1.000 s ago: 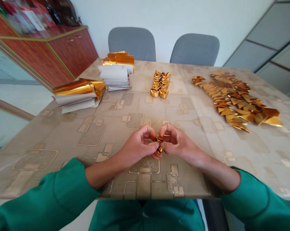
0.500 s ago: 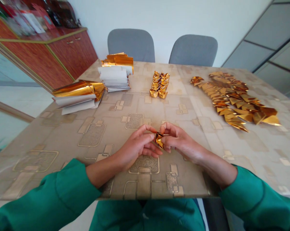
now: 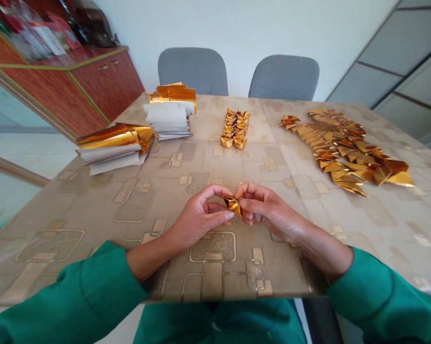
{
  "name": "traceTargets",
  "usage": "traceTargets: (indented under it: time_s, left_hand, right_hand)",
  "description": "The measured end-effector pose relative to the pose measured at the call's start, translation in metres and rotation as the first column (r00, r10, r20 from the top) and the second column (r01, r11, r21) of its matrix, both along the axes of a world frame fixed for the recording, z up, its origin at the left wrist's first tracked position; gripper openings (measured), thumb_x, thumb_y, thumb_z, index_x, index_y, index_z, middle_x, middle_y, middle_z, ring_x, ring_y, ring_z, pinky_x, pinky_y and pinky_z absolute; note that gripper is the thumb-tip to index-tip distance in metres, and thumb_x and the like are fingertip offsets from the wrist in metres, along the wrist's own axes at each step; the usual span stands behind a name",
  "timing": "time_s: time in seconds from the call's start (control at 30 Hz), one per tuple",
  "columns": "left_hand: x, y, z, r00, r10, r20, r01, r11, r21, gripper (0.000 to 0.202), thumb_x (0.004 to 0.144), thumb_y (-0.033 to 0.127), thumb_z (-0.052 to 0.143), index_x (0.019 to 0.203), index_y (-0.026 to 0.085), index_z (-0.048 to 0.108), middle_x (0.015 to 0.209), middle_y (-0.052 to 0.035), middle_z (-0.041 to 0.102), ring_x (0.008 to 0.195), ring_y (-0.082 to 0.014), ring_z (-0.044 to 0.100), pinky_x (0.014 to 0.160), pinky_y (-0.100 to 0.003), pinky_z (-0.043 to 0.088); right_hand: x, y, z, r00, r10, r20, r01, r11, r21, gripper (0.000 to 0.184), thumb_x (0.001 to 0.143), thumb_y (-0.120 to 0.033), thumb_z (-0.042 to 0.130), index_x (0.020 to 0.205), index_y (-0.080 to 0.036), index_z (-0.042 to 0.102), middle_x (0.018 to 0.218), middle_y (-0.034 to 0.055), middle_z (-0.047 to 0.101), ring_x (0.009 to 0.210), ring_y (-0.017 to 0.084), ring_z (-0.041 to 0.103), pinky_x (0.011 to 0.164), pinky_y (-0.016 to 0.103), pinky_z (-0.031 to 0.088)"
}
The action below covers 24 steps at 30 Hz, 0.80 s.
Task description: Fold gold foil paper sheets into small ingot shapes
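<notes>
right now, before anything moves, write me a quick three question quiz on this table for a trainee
1. True or false: the left hand and right hand are both at one small gold piece.
2. What lies farthest right on the table? a) paper stacks b) big gold pile c) double row
3. Fill in: two grey ____ stand behind the table.

Key: 1 true; 2 b; 3 chairs

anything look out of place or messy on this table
No spill shows. The folded gold pieces on the right lie in a loose, uneven spread, unlike the neat double row of gold shapes at far centre. The nearer paper stack on the left looks askew, its sheets splayed.
</notes>
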<state>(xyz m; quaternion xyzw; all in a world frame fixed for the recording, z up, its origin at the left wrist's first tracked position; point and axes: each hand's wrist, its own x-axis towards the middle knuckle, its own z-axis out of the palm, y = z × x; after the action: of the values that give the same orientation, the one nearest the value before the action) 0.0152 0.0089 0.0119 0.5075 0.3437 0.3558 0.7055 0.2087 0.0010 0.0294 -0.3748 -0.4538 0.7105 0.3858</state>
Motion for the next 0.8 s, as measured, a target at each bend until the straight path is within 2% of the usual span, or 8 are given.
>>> traceTargets:
  time_s: [0.17,0.33,0.53,0.73,0.8]
  left_hand:
    - [0.002,-0.003,0.002,0.998,0.043,0.04,-0.043,0.999,-0.01,0.031,0.074,0.018,0.078,0.098,0.018,0.058,0.096,-0.0006,0.066,0.08,-0.0141,0.068,0.071,-0.026,0.056]
    - [0.004,-0.007,-0.001,0.999,-0.011,0.04,0.014,0.998,-0.069,0.032,0.073,0.015,0.078,0.097,0.018,0.057,0.098,-0.0002,0.065,0.086,-0.0136,0.068,0.079,-0.026,0.053]
    - [0.005,-0.009,-0.008,1.0,-0.025,-0.009,0.024,0.997,-0.067,0.031,0.072,0.018,0.079,0.095,0.018,0.057,0.095,-0.0006,0.066,0.084,-0.0123,0.065,0.076,-0.025,0.051]
    - [0.004,-0.01,-0.006,1.0,-0.006,-0.012,0.006,0.999,-0.05,0.031,0.073,0.02,0.079,0.097,0.017,0.059,0.086,0.0001,0.067,0.082,-0.0128,0.066,0.073,-0.023,0.051]
    - [0.004,-0.01,-0.005,1.0,0.006,0.007,-0.006,1.0,-0.016,0.029,0.072,0.018,0.079,0.094,0.016,0.06,0.088,0.0,0.068,0.082,-0.0129,0.067,0.073,-0.023,0.052]
  right_hand:
    - [0.0,-0.004,0.005,0.992,-0.005,0.128,-0.012,0.991,0.133,0.019,0.088,-0.036,0.063,0.091,-0.018,0.057,0.073,-0.0039,0.056,0.059,0.008,0.05,0.056,0.024,0.038]
    - [-0.003,-0.005,0.004,0.956,-0.02,0.291,-0.033,0.984,0.175,0.018,0.076,-0.029,0.064,0.084,-0.019,0.051,0.073,-0.0046,0.051,0.06,0.009,0.044,0.055,0.025,0.034]
    - [-0.005,-0.008,0.002,0.884,-0.099,0.457,-0.034,0.961,0.273,0.012,0.072,-0.027,0.055,0.079,-0.019,0.05,0.073,-0.0022,0.051,0.066,0.012,0.043,0.059,0.027,0.034]
    - [-0.005,-0.009,0.001,0.892,-0.098,0.442,-0.028,0.962,0.271,0.014,0.074,-0.027,0.059,0.08,-0.019,0.049,0.071,-0.0038,0.048,0.064,0.01,0.042,0.056,0.025,0.032]
    - [-0.005,-0.007,0.001,0.918,-0.046,0.394,-0.052,0.971,0.235,0.015,0.075,-0.028,0.061,0.081,-0.019,0.049,0.071,-0.0045,0.048,0.062,0.009,0.042,0.055,0.024,0.033]
